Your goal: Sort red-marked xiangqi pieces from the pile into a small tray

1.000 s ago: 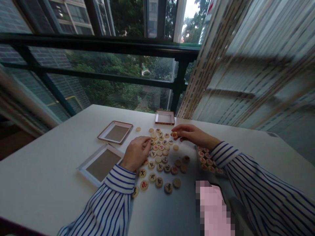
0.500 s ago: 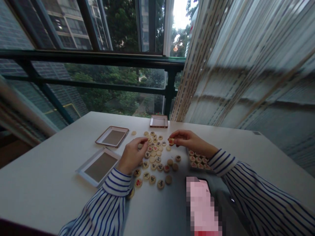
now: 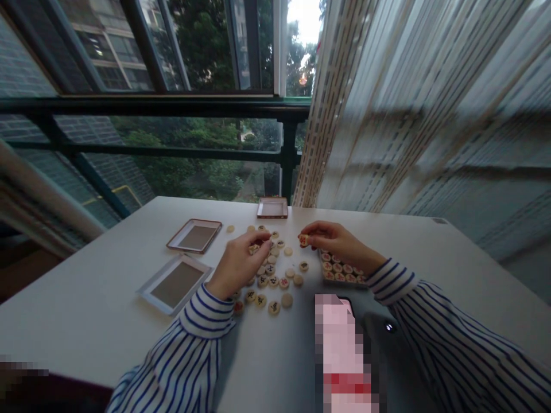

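Round Chinese chess pieces (image 3: 274, 308) with red or black characters, some blank side up, lie scattered across the white table. My left hand (image 3: 239, 261) hovers over the heap, its fingers curled and thumb close to the forefinger; whatever is at the tips is too small to make out. Between thumb and fingers, my right hand (image 3: 333, 241) grips a red-character Chinese chess piece (image 3: 303, 240). Below that hand stands a box of pieces (image 3: 344, 280) with red characters in neat rows; the wrist and sleeve hide part of it.
Two shallow trays, a brown-rimmed one (image 3: 219, 228) and a white one (image 3: 148, 285), lie at the left. A small box (image 3: 272, 217) stands at the far edge. A phone (image 3: 340, 344) lies in front, beside a dark object (image 3: 387, 332). Railing and curtain border the table.
The view has shifted slightly. My left hand has moved right over the heap, and my right hand, still gripping the red piece, is a little farther from the heap.
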Demonstrator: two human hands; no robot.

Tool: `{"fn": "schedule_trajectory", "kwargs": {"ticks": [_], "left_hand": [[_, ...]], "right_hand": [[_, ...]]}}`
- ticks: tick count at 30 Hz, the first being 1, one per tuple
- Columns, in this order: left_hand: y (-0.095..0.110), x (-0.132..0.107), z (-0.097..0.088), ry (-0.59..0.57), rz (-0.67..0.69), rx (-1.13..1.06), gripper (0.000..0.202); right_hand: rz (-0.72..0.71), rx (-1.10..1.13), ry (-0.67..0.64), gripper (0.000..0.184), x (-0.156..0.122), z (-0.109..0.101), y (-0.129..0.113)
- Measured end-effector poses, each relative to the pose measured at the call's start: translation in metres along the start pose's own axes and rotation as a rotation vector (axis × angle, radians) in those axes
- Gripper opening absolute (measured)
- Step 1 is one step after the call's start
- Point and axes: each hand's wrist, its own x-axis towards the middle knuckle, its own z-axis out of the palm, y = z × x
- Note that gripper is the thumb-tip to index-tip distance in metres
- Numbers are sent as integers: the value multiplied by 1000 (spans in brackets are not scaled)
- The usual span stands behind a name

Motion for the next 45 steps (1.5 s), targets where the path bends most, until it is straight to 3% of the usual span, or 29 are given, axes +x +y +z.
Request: {"fn": "schedule_trajectory", "kwargs": {"ticks": [6,13,19,27,34,45], "left_hand": [[8,1,14,-22,-38,-95,27],[15,6,45,-44,-133,-313,27],[25,12,69,-146,-244,-463,31],[53,26,80,-257,-432,-692,31],[67,46,94,-248,-447,-809,25],[64,60,110,-335,-449,-838,26]], "right_hand": [[-22,2,39,23,-8,-4,0],[-74,19,95,25,-20,-11,3],[-39,34,167,28,-30,-20,10],[-97,74,227,26,-35,-31,16],[-178,0,322,25,-38,-48,14],[-222,-51,385,24,-37,-55,22]]}}
